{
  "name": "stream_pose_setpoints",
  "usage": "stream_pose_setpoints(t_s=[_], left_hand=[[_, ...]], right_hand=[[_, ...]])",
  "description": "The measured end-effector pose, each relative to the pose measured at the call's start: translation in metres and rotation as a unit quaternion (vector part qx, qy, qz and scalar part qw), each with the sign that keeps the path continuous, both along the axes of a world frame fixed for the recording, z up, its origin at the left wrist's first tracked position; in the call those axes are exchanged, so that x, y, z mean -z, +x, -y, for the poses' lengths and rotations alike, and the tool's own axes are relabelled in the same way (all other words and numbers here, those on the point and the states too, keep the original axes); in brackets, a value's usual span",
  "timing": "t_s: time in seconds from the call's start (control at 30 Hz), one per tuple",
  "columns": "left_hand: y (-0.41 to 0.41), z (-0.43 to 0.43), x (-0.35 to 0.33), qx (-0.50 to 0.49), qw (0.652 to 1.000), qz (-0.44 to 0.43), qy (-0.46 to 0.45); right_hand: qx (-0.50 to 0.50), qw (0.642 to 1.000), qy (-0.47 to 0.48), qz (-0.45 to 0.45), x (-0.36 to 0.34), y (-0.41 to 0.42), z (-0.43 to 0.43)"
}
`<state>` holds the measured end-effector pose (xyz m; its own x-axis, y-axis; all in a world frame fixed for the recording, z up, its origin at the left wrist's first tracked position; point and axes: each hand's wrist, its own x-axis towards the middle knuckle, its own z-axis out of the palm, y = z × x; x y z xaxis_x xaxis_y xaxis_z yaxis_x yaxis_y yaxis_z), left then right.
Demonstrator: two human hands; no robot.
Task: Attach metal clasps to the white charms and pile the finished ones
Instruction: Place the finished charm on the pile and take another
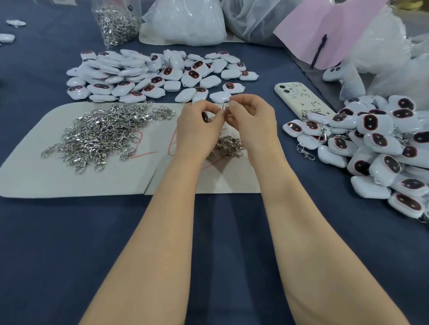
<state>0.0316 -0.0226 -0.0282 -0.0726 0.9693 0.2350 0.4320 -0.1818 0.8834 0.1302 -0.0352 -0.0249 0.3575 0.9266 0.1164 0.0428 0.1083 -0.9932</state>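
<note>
white charms (150,74) are lying unclasped in a large heap, a finished pile (380,150) well apart; left hand (199,128) is gripping one charm (205,117), right hand (252,121) pinching its clasp (227,107).

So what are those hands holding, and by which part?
The left hand grips a charm, mostly hidden in its curled fingers. The right hand pinches a metal clasp near its lower end.
</note>
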Motion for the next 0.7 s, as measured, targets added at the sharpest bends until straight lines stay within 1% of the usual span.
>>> stream_pose_setpoints(t_s=[0.13,0.2,0.3,0.37,0.47,0.53,0.63,0.7], left_hand=[[0.0010,0.0008,-0.0011,0.001,0.999,0.029,-0.012],[0.0015,0.0012,-0.0010,0.000,0.999,0.038,-0.010],[0.0027,0.0011,-0.0001,0.000,0.999,0.034,-0.005],[0.0035,0.0015,0.0000,0.008,0.999,0.031,-0.007],[0.0041,0.0022,-0.0011,0.022,0.999,0.029,-0.013],[0.0041,0.0024,-0.0017,0.022,0.998,0.051,-0.026],[0.0027,0.0020,-0.0026,0.003,0.996,0.085,-0.038],[0.0021,0.0010,-0.0018,-0.004,0.998,0.061,-0.028]], right_hand=[[0.001,1.000,0.011,0.014,0.0003,-0.0013,0.0012],[-0.001,1.000,0.019,0.005,0.0002,-0.0013,0.0020],[-0.007,0.999,0.032,-0.013,-0.0017,-0.0010,0.0033],[-0.008,0.999,0.038,-0.009,-0.0028,-0.0005,0.0038],[-0.014,1.000,0.028,-0.005,-0.0032,-0.0010,0.0045],[-0.011,1.000,0.022,-0.001,-0.0030,-0.0007,0.0042],[0.016,0.998,0.023,0.050,-0.0014,0.0005,0.0031],[0.026,0.992,0.028,0.116,0.0008,-0.0001,0.0028]])
